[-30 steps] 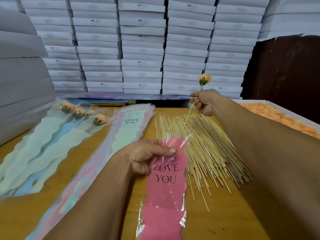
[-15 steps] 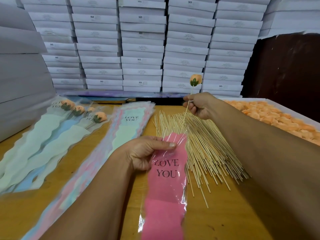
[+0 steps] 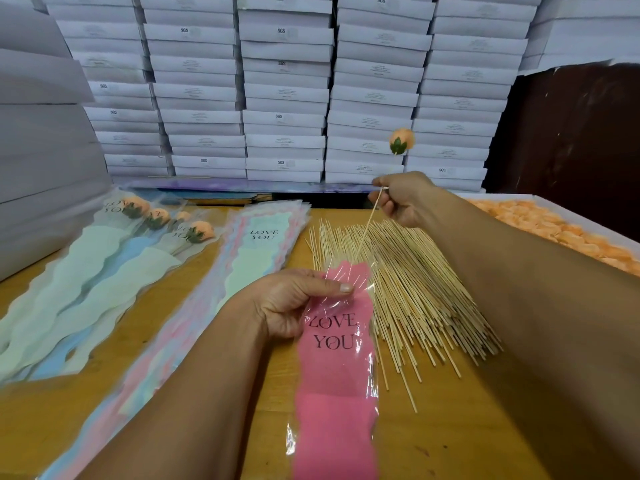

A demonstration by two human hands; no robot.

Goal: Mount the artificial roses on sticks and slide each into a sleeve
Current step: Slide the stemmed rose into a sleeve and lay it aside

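Head view: left hand point(image 3: 291, 303) pinches the pink sleeve point(image 3: 336, 375) mouth; raised right hand point(image 3: 401, 199) pinches the rose stick point(image 3: 363, 233).

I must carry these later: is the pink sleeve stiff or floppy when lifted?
Probably floppy: the pink sleeve is thin film, creased where the left hand pinches it. Likely very light, and perhaps slippery, since its clear edge shines.

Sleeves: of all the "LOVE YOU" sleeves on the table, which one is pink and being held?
The pink sleeve nearest the camera, its top pinched by the left hand. The others, pale green and blue, lie flat to the left, unheld.
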